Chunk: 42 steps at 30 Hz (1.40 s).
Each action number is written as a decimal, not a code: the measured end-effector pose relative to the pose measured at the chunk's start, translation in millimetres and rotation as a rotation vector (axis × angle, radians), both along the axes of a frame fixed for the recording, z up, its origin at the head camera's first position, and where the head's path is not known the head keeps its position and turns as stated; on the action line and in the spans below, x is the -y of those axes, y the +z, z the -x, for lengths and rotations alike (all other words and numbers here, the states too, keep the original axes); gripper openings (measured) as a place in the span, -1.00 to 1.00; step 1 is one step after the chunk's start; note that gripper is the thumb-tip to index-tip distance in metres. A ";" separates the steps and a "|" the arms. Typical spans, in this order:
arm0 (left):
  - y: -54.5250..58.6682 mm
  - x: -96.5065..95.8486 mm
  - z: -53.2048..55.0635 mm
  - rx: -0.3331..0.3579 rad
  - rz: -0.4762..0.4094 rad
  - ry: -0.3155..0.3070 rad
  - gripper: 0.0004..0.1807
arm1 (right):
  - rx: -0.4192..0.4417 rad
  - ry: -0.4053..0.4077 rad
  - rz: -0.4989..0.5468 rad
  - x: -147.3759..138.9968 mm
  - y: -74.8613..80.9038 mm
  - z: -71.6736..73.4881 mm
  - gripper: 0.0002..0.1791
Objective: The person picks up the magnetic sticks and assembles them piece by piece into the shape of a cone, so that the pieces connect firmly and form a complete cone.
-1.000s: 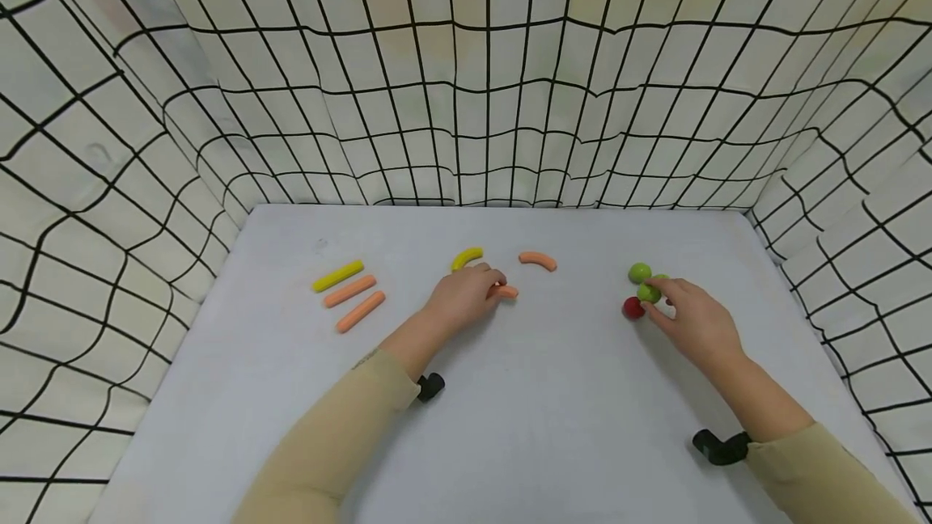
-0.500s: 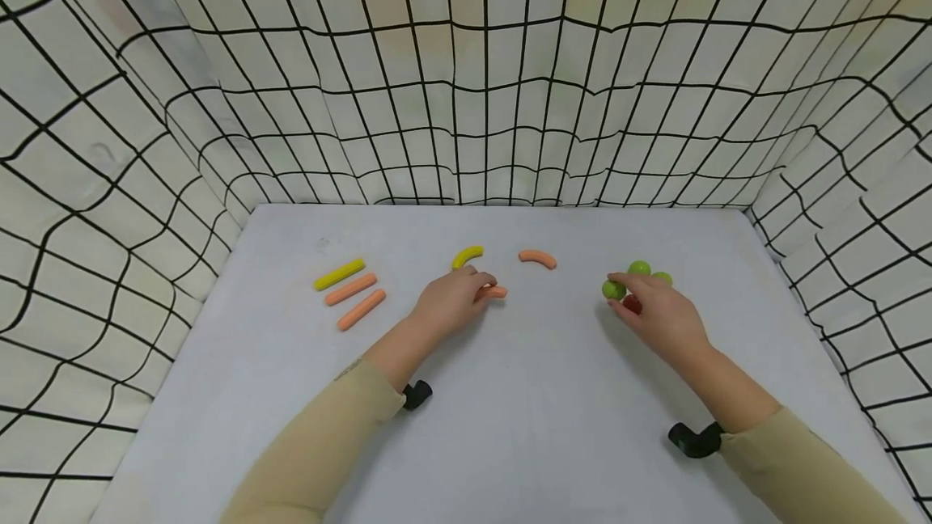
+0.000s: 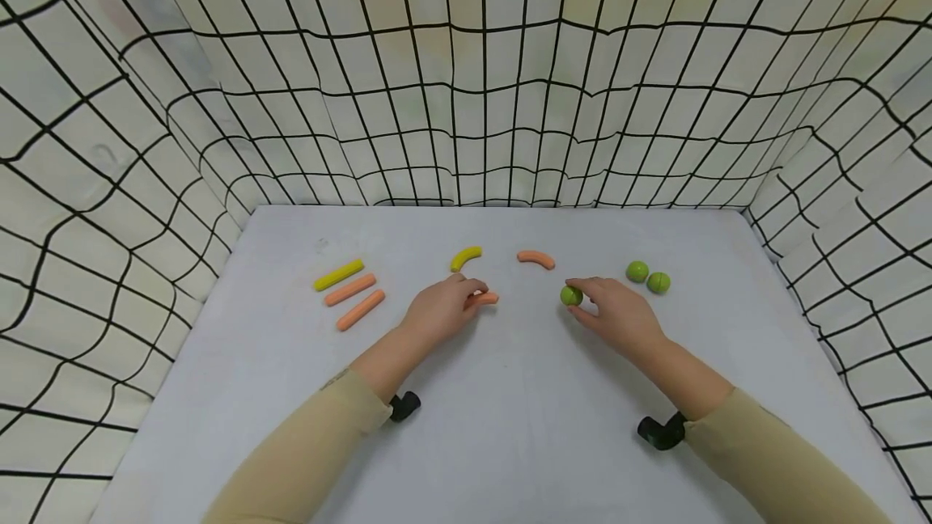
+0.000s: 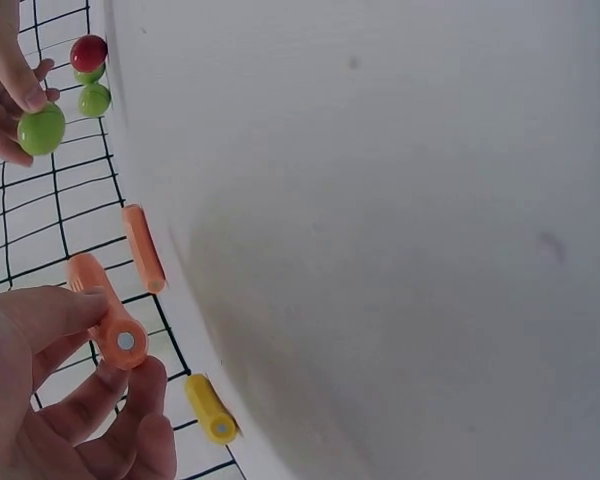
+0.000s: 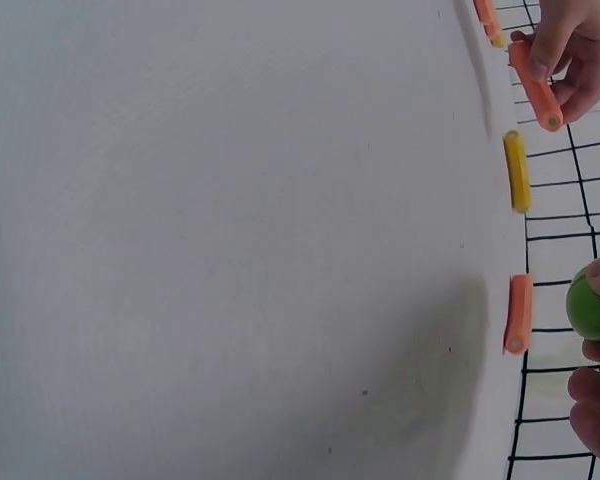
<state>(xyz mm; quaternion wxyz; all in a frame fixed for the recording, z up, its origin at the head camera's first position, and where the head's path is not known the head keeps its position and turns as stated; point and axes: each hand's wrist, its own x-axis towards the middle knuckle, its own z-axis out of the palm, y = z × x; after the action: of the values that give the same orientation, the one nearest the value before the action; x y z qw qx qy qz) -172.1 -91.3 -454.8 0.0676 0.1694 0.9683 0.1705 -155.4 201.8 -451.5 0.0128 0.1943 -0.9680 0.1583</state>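
I count four orange sticks and two yellow: two straight oranges (image 3: 350, 289) and a straight yellow (image 3: 338, 275) at left, a curved yellow (image 3: 466, 257) and curved orange (image 3: 535, 258) mid-table (image 3: 524, 427), the fourth orange (image 3: 486, 298) pinched in the left hand (image 3: 439, 310). Two green balls (image 3: 648, 276) sit at right; the right hand (image 3: 619, 314) pinches a third (image 3: 571, 296). Both forearms reach forward, hands turned inward. One red ball (image 4: 88, 53) shows only from the left wrist; the right-wrist view cuts off the right hand.
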 end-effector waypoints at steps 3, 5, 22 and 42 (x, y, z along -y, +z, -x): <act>-0.5 0.9 -1.6 0.024 0.001 0.022 -0.67 | 0.024 0.024 -0.013 8.8 -2.2 1.8 -0.51; -1.3 1.5 -2.7 0.034 0.001 0.036 -0.67 | 0.044 0.035 -0.025 14.9 -3.9 3.0 -0.50; -9.5 -0.5 -6.8 0.050 -0.032 0.062 -0.68 | 0.070 0.163 -0.085 66.8 -17.4 10.9 -0.51; -10.4 -8.1 -7.6 0.093 -0.095 0.048 -0.58 | 0.114 0.152 -0.076 82.6 -15.6 16.1 -0.51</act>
<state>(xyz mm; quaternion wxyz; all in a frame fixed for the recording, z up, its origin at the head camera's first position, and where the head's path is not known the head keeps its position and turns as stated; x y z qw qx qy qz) -164.6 -83.1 -465.2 0.1004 0.1410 0.9587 0.2257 -171.5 119.2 -467.1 -0.0617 0.2582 -0.9550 0.1327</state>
